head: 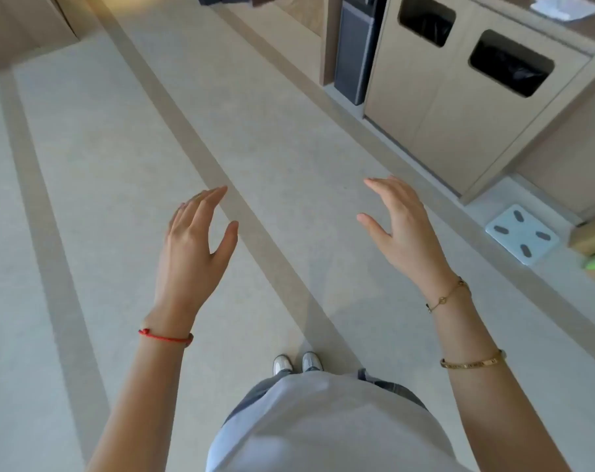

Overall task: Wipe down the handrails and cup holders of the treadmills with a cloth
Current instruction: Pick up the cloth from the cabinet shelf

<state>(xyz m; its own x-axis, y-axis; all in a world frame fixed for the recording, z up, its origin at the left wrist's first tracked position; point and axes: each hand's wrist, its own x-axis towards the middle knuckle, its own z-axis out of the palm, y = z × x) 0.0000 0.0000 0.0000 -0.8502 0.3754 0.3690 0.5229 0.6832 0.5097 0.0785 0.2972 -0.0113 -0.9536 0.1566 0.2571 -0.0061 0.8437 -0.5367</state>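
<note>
Left hand (194,247) and right hand (403,229) are held over the floor (119,165), each grip wide, nothing held. No cloth or treadmill is seen. Risk: wiping is stalled without a cloth. Bins (459,97) at 1 o'clock.

— Any writing to read here? A label, a brand, a number?

— None that can be made out. The bin cabinet (459,107) has two dark openings and a plain front, with no sign on it.

— And the white scale (522,234) on the floor?

— Only four grey oval pads, no digits or logo legible.

— The paper (565,6) at the top right?

— Too blurred to tell whether it carries print.

— The bangle (473,362)?

— It shows small marks along the band, too fine to read as letters.
</note>
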